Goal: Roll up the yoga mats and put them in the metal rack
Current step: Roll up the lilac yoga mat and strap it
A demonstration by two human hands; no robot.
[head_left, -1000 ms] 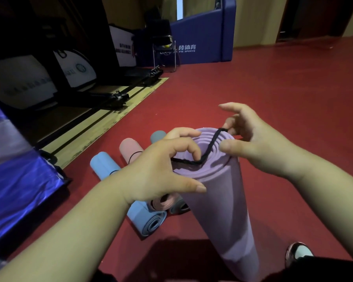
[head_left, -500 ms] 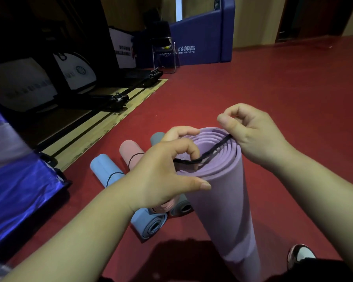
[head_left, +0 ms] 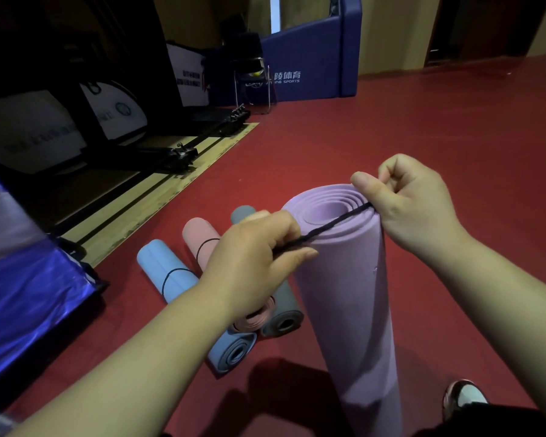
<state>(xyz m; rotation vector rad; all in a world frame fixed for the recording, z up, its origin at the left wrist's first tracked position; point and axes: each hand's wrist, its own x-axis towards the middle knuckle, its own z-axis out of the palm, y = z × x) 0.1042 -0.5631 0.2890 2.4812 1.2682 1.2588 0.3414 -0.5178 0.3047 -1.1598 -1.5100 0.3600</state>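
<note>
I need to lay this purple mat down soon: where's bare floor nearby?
Bare red floor lies right of the standing rolled purple foam mat, and ahead between the wooden strip and the blue padded barrier. Left is crowded: a light-blue foam roll, a pink foam roll and a grey foam roll lie bunched.

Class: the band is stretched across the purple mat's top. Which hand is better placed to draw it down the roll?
Left hand, probably: its end of the black band sits below the rim of the purple mat, thumb on its wall. The right hand pinches at the rim.
</note>
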